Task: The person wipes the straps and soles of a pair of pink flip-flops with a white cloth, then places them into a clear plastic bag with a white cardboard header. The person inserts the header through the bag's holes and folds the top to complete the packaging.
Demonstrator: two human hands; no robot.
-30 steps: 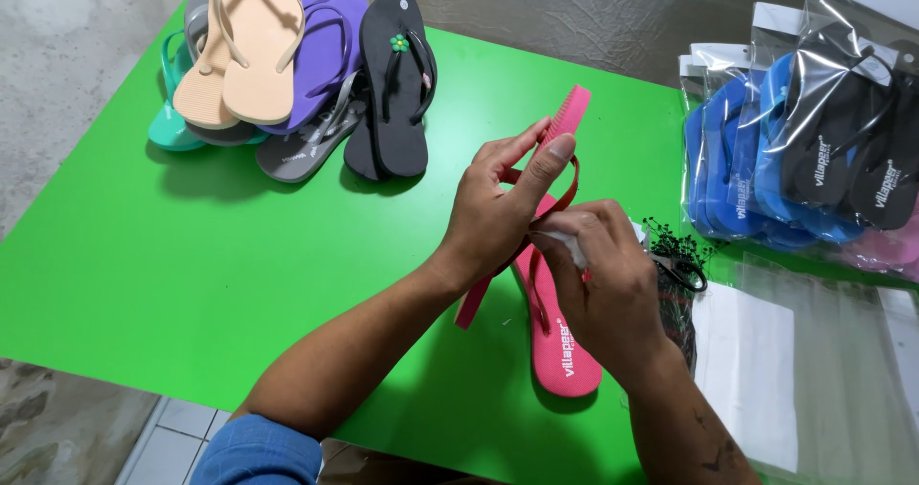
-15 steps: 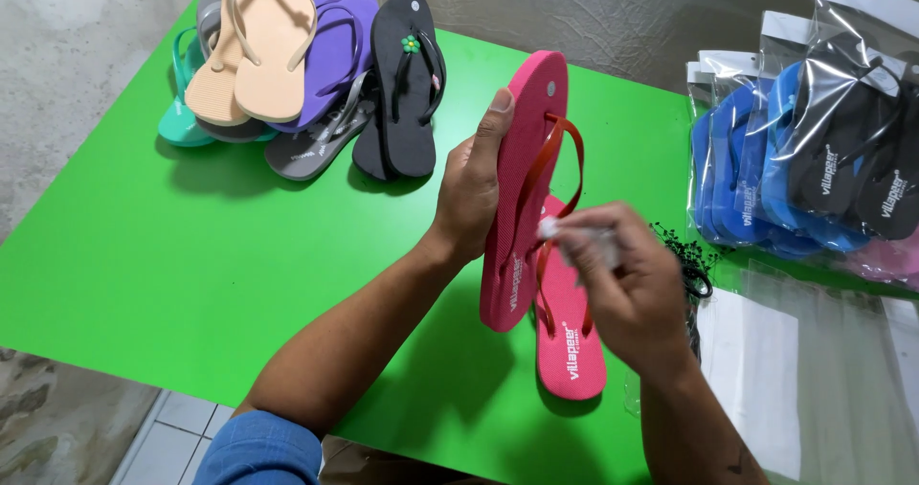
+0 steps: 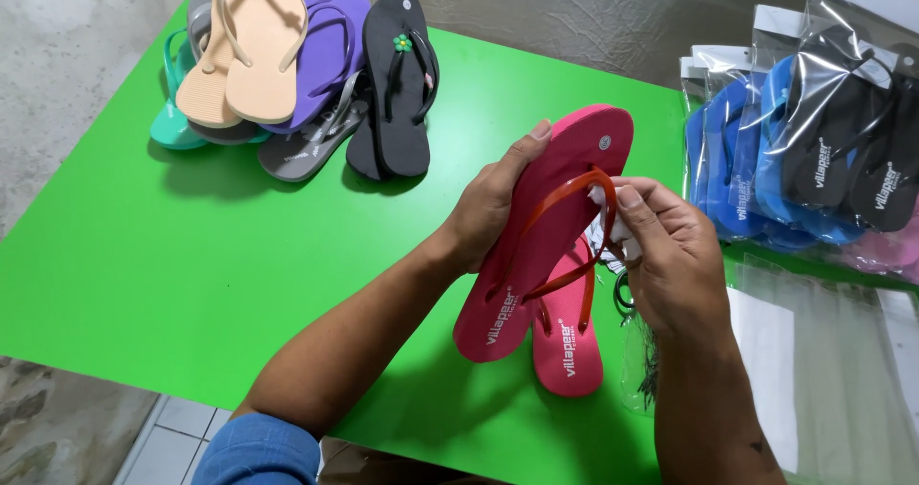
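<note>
The pink flip-flop (image 3: 550, 226) you hold sits at the centre of the frame, tilted with its toe end toward the upper right and its heel low, strap side facing you. Your left hand (image 3: 493, 203) is clamped on its left edge, thumb on top and fingers behind the sole. Your right hand (image 3: 670, 255) is closed at the red strap (image 3: 565, 198) on the sandal's right side, fingertips pinched on a small white piece (image 3: 605, 203) against the strap; what that piece is cannot be told.

Just below, a second pink flip-flop (image 3: 570, 337) lies flat on the green table (image 3: 191, 284), partly under the held one. A dark bundle (image 3: 641, 351) in clear wrap lies beneath your right wrist.

At the upper left of the frame, a pile of loose sandals rests on the table: a beige pair (image 3: 244, 49), a purple one (image 3: 330, 49), a black pair (image 3: 397, 88) with a small green flower, grey ones (image 3: 306, 145) and a teal one (image 3: 172, 116). At the upper right, bagged blue and black flip-flops (image 3: 804, 140) stand in clear packets, and empty clear bags (image 3: 833, 351) lie at the lower right.
</note>
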